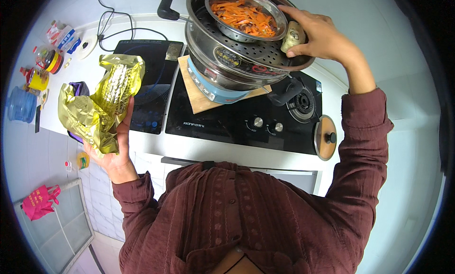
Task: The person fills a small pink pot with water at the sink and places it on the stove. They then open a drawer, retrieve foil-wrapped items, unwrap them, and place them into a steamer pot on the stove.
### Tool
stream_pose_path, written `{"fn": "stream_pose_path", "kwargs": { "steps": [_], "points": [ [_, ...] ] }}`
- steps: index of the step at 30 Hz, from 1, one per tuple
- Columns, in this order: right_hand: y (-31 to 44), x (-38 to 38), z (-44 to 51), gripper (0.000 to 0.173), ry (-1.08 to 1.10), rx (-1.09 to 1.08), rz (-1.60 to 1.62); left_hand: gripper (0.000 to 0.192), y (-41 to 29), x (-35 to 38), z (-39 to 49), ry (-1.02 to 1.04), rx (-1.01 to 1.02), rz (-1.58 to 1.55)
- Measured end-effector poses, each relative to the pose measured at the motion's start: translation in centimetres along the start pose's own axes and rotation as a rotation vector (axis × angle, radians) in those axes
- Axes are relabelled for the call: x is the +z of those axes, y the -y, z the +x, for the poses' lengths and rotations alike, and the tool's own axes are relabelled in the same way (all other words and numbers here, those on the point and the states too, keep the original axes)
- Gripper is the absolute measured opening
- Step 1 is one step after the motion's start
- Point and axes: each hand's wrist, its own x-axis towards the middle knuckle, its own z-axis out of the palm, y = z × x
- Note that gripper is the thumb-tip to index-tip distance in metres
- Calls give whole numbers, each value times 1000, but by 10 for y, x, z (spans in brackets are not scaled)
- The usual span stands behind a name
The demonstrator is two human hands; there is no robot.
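Observation:
A crumpled gold foil wrapper [115,85] with a dark purple edge behind it is gripped in my left hand [113,149], left of the stove. Up at the right, my right hand [323,37] holds a pale, rounded food piece [294,37] between thumb and fingers, over the perforated tray of a metal steamer pot [231,57]. Beside that piece, a steel bowl [213,19] of shredded carrot [245,17] rests on the same tray. Under the pot are a light blue appliance [217,94] and a wooden board [193,96].
A black gas stove [227,131] and an induction cooktop [149,96] lie side by side on the white counter [199,146]. A round lid [325,137] stands at the right. Sauce bottles [49,60], a blue plastic container [22,105] and a black cable [131,21] are at the left.

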Motion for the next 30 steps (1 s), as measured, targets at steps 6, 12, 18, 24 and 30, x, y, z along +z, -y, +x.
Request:
{"fn": "stream_pose_path", "kwargs": {
  "steps": [6, 12, 18, 24, 30],
  "points": [
    [53, -59, -6, 63, -303, -129, 185, 60, 0, -18, 2, 246, -277, -231],
    [179, -60, 7, 64, -341, -492, 180, 44, 16, -38, -3, 248, -243, -143],
    [213, -23, 5, 64, -274, -627, 287, 40, 26, -22, -21, 277, -345, -136],
    [221, -7, 10, 58, -214, -726, 368, 65, 34, -28, -26, 321, -264, 233],
    [218, -8, 1, 46, -244, -732, 343, 66, 41, -37, -32, 712, 85, 387]
  ]
}}
